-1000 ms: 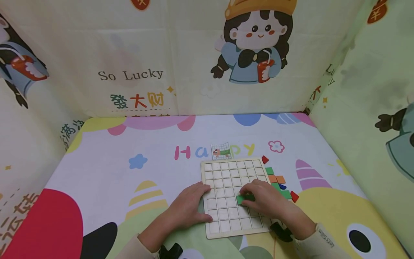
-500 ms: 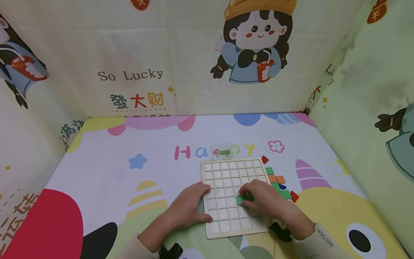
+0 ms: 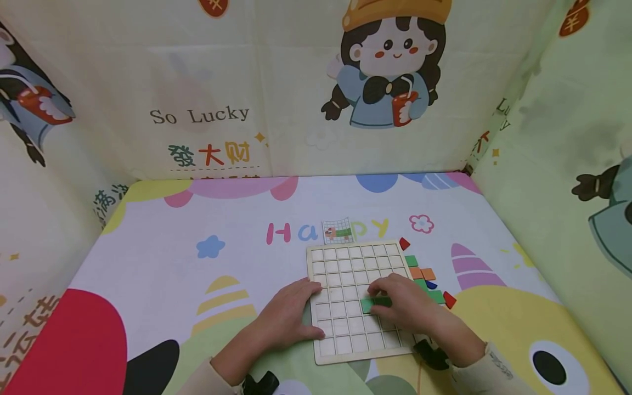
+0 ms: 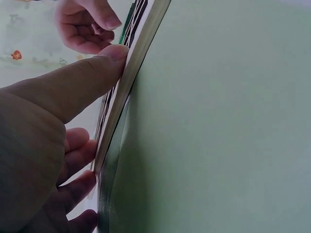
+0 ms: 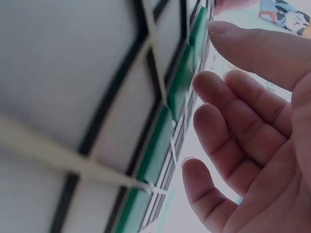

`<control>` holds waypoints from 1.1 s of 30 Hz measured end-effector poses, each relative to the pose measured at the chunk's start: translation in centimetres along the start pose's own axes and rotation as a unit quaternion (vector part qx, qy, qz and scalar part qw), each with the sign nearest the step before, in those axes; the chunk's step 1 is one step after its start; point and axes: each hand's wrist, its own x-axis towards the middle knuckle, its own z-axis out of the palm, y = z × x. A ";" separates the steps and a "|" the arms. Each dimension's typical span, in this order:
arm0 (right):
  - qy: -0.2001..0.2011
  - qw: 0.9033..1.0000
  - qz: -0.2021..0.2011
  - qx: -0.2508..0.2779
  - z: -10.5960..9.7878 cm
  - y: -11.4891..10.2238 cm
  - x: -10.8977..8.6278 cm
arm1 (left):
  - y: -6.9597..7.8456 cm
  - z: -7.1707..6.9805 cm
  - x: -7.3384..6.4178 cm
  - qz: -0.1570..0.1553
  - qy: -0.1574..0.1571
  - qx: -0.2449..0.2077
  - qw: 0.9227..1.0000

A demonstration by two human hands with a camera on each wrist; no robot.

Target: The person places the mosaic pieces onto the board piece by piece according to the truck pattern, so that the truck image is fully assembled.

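A pale wooden grid board (image 3: 340, 357) lies on the printed table cover. My left hand (image 3: 288, 312) rests against its left side, thumb and fingertips touching the frame; in the left wrist view the thumb (image 4: 92, 80) presses on the edge. My right hand (image 3: 402, 302) hovers over the grid, fingers loosely bent, beside a row of green square tiles (image 3: 366, 306) set in the cells. In the right wrist view the fingers (image 5: 214, 131) stand apart from the green tiles (image 5: 158, 141), and nothing is pinched. The right hand hides part of the row in the head view.
Right of the board lie loose pieces: green tiles (image 3: 436, 297), orange squares (image 3: 428, 274), a blue piece (image 3: 432, 285) and red pieces (image 3: 449, 299). A small picture card (image 3: 338, 231) lies behind the board. Printed fabric walls (image 3: 286, 82) stand around the table.
My right hand has shifted slightly right, showing more of the green tiles beneath its fingers. The left hand and the board stay in place.
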 end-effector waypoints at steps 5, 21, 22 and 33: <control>0.026 0.999 0.007 0.017 -1.0 0.6 -0.9 | 0.0 0.0 0.0 -0.001 0.000 -0.001 1.000; 0.074 0.993 0.087 0.017 -4.0 4.3 -3.1 | 0.0 0.0 0.0 -0.003 0.000 0.001 1.000; 0.078 0.993 0.087 0.016 -4.1 4.6 -3.2 | 0.0 0.0 0.0 -0.002 0.001 0.002 1.000; 0.077 0.991 0.108 0.014 -4.3 6.9 -3.7 | 0.0 0.1 0.0 -0.002 0.002 -0.001 1.000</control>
